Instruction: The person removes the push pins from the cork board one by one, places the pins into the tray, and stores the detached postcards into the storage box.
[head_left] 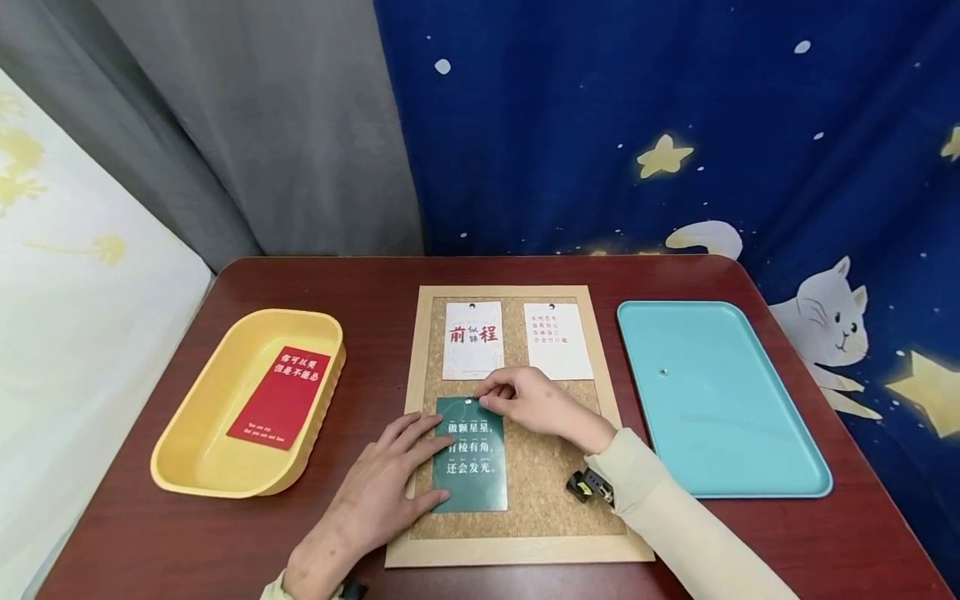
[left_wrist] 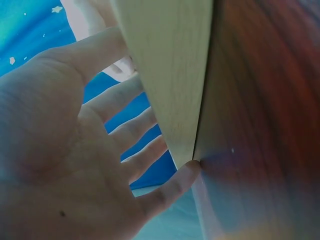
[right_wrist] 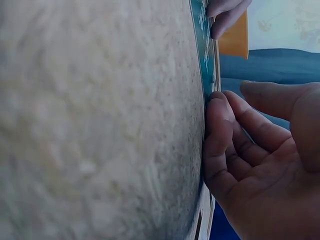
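A green card [head_left: 471, 483] with white writing lies on the lower left part of a wood-framed cork board [head_left: 558, 492]. Near its top edge sits a small silvery pin [head_left: 468, 402]. My left hand [head_left: 382, 483] spreads its fingers along the card's left side, fingertips resting on it. My right hand [head_left: 534, 404] is at the card's top right corner, close to the pin. In the right wrist view, its bent fingers [right_wrist: 220, 125] touch the board's surface while the thumb stands apart from them. Nothing shows held between them.
Two white cards, one with large red characters [head_left: 472, 362] and one with small print [head_left: 557, 354], hang at the board's top. Left stands a yellow basket [head_left: 191, 433] containing a red card [head_left: 281, 400]. On the right, a blue tray [head_left: 742, 417] bears a small shiny pin [head_left: 663, 372].
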